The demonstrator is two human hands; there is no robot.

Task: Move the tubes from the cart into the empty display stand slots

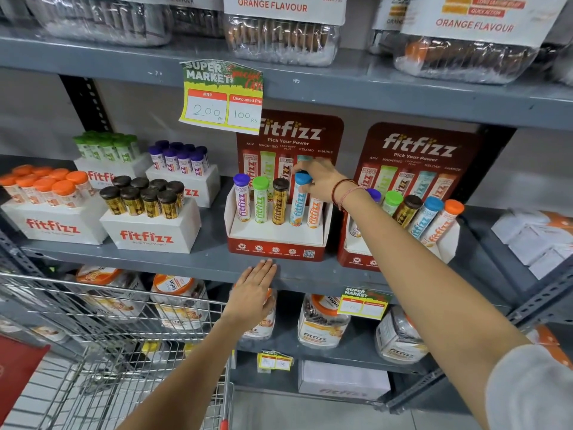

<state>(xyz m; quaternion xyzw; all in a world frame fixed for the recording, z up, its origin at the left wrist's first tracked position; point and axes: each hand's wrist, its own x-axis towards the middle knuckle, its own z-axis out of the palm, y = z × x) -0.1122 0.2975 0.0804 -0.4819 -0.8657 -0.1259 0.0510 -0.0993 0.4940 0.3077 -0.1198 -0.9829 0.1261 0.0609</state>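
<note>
Your right hand is reaching over the red cardboard display stand, with its fingers closing around the cap of the blue-capped tube, which is standing in the fourth slot from the left. Your left hand is lying flat and open, holding nothing, its fingertips pressing against the front edge of the grey metal shelf just below the stand. Beside the blue tube, a purple-capped tube, a green-capped tube and a dark-capped gold tube are filling the slots to its left, and an orange-labelled tube is sitting to its right. The wire shopping cart is waiting at lower left.
</note>
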